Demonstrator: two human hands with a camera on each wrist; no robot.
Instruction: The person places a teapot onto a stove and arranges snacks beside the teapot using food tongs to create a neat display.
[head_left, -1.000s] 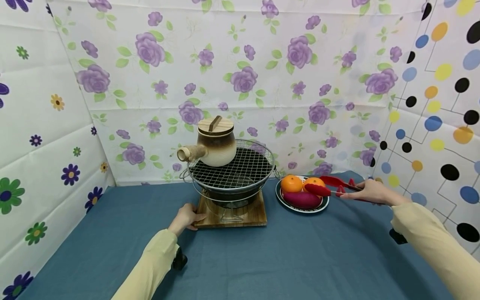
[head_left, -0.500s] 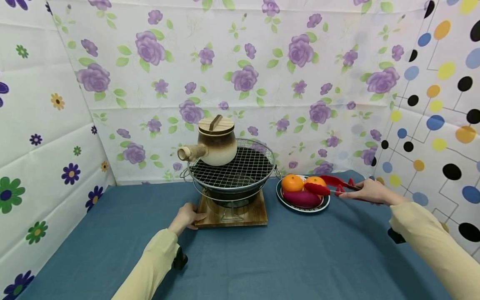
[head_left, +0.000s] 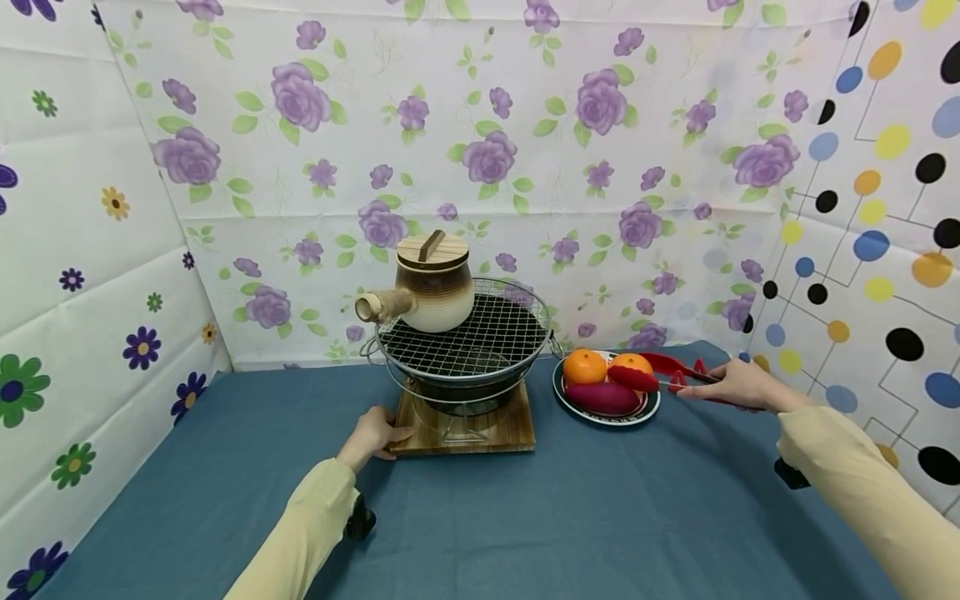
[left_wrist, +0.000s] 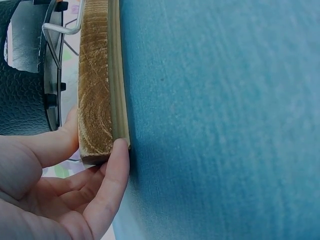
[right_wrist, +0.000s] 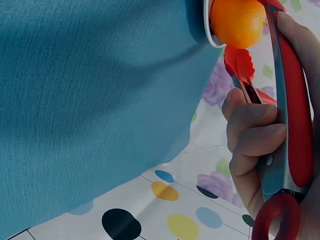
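My left hand (head_left: 371,433) grips the near left corner of the wooden board (head_left: 517,429), thumb on its top and fingers at its side and underneath. On that board stands a round black grill (head_left: 480,358) topped with wire mesh. My right hand (head_left: 742,385) holds red-tipped tongs (head_left: 636,380), whose tips lie on either side of the right-hand orange (head_left: 628,362). In the right wrist view, its fingers curl round the tongs' red handle (right_wrist: 298,120). Another orange (head_left: 584,367) and a purple sweet potato (head_left: 603,399) share the plate (head_left: 617,423).
A brown and cream clay pot (head_left: 438,296) with a wooden lid and a rope-wrapped side handle rests on the grill's left part. Blue cloth (head_left: 570,517) covers the table. Patterned sheets (head_left: 487,108) stand behind and at both sides.
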